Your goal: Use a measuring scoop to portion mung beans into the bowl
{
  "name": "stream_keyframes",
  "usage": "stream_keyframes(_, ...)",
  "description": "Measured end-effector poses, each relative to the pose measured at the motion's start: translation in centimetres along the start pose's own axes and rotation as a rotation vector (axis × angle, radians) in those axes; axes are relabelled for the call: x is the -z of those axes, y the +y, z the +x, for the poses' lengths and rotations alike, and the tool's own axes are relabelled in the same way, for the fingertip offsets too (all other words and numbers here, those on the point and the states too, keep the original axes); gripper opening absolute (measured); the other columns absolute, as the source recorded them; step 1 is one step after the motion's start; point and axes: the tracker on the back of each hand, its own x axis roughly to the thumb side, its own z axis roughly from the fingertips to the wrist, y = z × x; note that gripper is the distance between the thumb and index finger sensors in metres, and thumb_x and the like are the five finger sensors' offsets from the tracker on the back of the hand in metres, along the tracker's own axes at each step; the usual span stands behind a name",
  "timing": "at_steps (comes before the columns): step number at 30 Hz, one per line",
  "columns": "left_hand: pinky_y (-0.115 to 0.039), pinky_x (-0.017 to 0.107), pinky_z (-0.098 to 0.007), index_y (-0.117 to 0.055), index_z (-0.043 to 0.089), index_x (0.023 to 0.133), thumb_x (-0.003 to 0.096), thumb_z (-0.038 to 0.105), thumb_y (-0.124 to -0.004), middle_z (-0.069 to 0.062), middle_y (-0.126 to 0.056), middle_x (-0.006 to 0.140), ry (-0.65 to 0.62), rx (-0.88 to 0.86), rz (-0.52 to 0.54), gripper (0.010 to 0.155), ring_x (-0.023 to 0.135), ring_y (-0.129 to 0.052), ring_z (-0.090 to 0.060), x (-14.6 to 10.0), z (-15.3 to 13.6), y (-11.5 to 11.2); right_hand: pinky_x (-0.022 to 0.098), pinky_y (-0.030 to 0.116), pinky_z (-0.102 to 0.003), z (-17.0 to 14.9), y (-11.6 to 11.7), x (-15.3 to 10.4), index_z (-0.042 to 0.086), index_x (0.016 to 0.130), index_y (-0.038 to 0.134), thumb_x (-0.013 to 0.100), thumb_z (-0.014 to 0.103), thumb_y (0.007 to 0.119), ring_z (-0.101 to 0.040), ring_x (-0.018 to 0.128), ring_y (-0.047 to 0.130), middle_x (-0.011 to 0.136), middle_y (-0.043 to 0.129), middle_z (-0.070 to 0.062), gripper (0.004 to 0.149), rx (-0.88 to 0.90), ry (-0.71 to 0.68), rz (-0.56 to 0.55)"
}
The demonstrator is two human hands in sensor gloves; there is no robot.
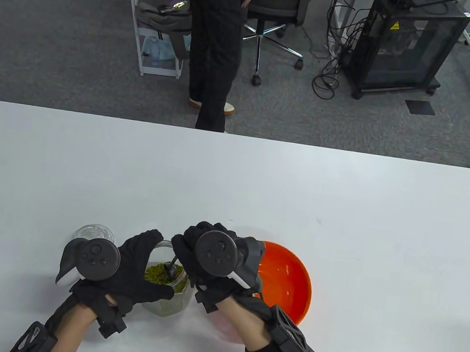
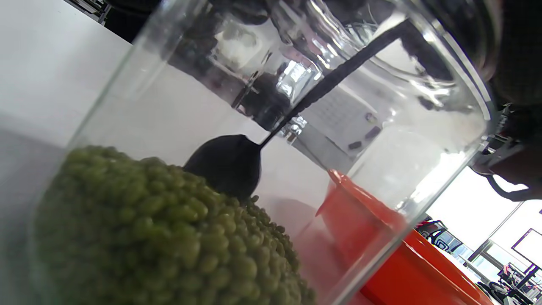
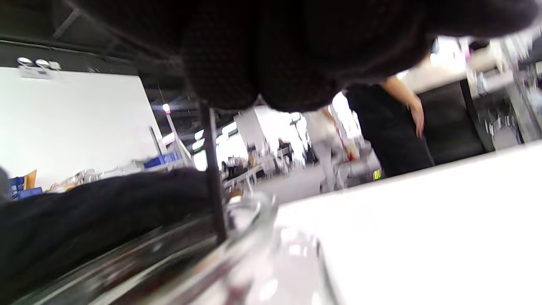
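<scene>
1. The left hand (image 1: 133, 266) grips the jar (image 1: 166, 293), steadying it.
2. The right hand (image 1: 209, 256) pinches the scoop (image 2: 228, 165), its head dug into the beans (image 2: 148, 228).
3. The bowl (image 1: 290, 281), just right of that hand, looks empty; all pouring seemingly remains.

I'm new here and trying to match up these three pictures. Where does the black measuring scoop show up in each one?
Table view: the measuring scoop sits low and centre, its bowl on the mung beans inside the glass jar.
Left wrist view: centre, bowl dug into the beans, handle slanting to the upper right.
Right wrist view: only the thin handle shows, left of centre, dropping from the right hand.
Shared landmark: the glass jar.
</scene>
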Motion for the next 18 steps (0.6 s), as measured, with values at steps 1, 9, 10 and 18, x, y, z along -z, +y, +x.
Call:
stream_keyframes(1, -0.05, 0.072, -0.076, -0.028, -0.001, 0.109, 0.0384, 0.085, -0.088, -0.031, -0.041, 0.114, 0.0, 0.001, -0.001, 0.126, 0.102, -0.056, -0.06, 0.0, 0.0, 0.0, 0.027, 0.084, -0.041, -0.4, 0.1, 0.2, 0.008, 0.058, 0.097, 0.049, 0.046, 0.079, -0.027, 0.034, 0.096, 0.054, 0.099, -0.014, 0.042, 0.026, 0.022, 0.043)
stream_keyframes(9, -0.05, 0.072, -0.076, -0.028, -0.001, 0.109, 0.0385, 0.085, -0.088, -0.031, -0.041, 0.114, 0.001, 0.001, -0.003, 0.126, 0.102, -0.056, -0.06, 0.0, 0.0, 0.0, 0.025, 0.084, -0.04, -3.3, 1.2, 0.1, 0.005, 0.058, 0.095, 0.049, 0.043, 0.076, -0.025, 0.031, 0.095, 0.051, 0.098, -0.016, 0.043, 0.317, 0.17, 0.092)
stream_keyframes(10, -0.05, 0.072, -0.076, -0.028, -0.001, 0.109, 0.0384, 0.085, -0.088, -0.031, -0.041, 0.114, 0.001, 0.0, -0.003, 0.126, 0.102, -0.056, -0.06, 0.0, 0.0, 0.0, 0.025, 0.084, -0.04, -3.6, 1.2, 0.0, 0.005, 0.058, 0.095, 0.05, 0.043, 0.076, -0.025, 0.03, 0.095, 0.051, 0.098, -0.016, 0.043, 0.332, 0.182, 0.086)
stream_keyframes(18, -0.05, 0.072, -0.076, -0.028, -0.001, 0.109, 0.0386, 0.085, -0.088, -0.031, -0.039, 0.114, 0.003, 0.0, -0.006, 0.126, 0.102, -0.056, -0.06, 0.0, 0.0, -0.1, 0.022, 0.084, -0.039, -6.3, 1.1, -0.7, 0.006, 0.056, 0.095, 0.05, 0.043, 0.075, -0.024, 0.028, 0.095, 0.049, 0.098, -0.015, 0.043, 0.492, 0.313, 0.056)
